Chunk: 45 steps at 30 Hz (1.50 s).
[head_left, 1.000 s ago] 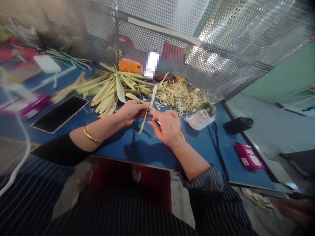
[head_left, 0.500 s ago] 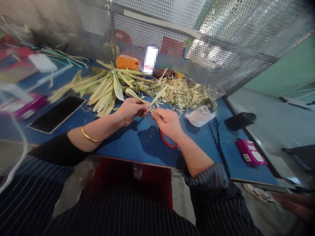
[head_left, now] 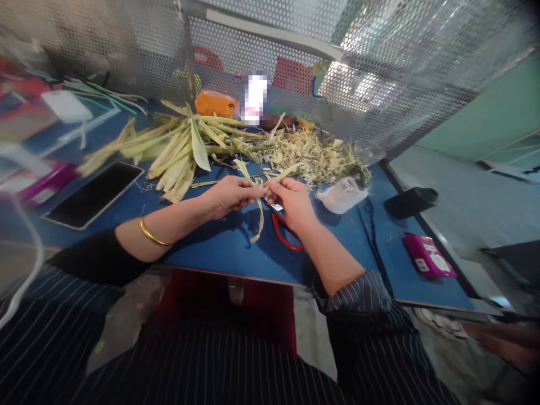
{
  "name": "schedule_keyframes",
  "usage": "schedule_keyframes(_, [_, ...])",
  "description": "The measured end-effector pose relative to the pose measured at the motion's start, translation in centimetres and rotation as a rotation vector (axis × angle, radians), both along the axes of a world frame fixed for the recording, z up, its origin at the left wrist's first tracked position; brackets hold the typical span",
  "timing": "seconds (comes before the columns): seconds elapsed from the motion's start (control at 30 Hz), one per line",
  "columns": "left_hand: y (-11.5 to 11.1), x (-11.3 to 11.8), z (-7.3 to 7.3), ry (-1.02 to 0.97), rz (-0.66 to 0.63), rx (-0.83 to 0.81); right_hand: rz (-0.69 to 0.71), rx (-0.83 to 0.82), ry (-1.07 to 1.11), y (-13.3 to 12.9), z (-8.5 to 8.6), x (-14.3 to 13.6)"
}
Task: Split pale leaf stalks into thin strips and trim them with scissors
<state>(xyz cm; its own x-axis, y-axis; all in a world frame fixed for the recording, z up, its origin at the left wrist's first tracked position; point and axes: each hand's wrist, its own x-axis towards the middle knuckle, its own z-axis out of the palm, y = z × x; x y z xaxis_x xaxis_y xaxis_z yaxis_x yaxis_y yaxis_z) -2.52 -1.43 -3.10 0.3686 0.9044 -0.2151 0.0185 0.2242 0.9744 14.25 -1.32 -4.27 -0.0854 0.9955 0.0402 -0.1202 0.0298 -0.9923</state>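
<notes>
Above the blue table, my left hand (head_left: 233, 197) pinches pale green-yellow husk strips (head_left: 260, 216) between thumb and fingers. My right hand (head_left: 294, 203) meets it from the right, its fingertips closed on the same strips. One strip end dangles below the fingers, while others stick up and out to the sides. Red-handled scissors (head_left: 283, 239) lie on the table under my right hand, their blades partly hidden. Behind my hands rests a bundle of long husks (head_left: 177, 160), beside a heap of shredded husk pieces (head_left: 318, 154).
A black phone (head_left: 95, 194) lies at the left. To the right are a roll of white string (head_left: 342, 195), a dark cylinder (head_left: 411, 204) and a magenta packet (head_left: 429, 255). An orange packet (head_left: 216, 104) and a perforated metal screen (head_left: 270, 39) stand behind.
My hands have turned and shifted slightly, and a strip end now hangs below them. The scissors' metal now shows beside my right hand. The view has shifted a little.
</notes>
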Motion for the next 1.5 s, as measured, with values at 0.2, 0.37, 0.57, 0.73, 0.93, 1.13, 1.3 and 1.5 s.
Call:
schedule_keyframes(0.2, [0.1,0.0,-0.4,0.054,-0.026,0.077,-0.12,0.001,0.045,0.1,-0.2,-0.6])
schedule_keyframes(0.37, [0.1,-0.1,-0.3,0.07,-0.03,0.088,-0.146,-0.01,0.016,0.3,-0.2,-0.5])
schedule_keyframes(0.57, [0.3,-0.3,-0.3,0.08,-0.003,0.116,-0.084,0.192,-0.62,-0.4,1.2,1.1])
schedule_keyframes(0.73, [0.0,-0.2,-0.4,0.119,-0.103,0.149,-0.155,0.576,-0.779,-0.8,1.5,0.8])
schedule_keyframes(0.93, [-1.0,0.4,-0.2,0.19,-0.175,0.151,-0.007,0.409,-0.604,-0.3,0.4,0.0])
schedule_keyframes(1.13, [-1.2,0.5,0.3,0.221,-0.21,0.225,-0.144,0.417,-0.534,-0.8,0.3,-0.4])
schedule_keyframes(1.3, [-1.5,0.6,0.5,0.257,-0.268,0.241,-0.191,0.462,-0.542,-1.2,0.2,-0.9])
schedule_keyframes(1.5, [-1.6,0.6,0.5,0.167,-0.26,0.174,-0.19,0.507,-0.561,-0.8,0.1,-0.7])
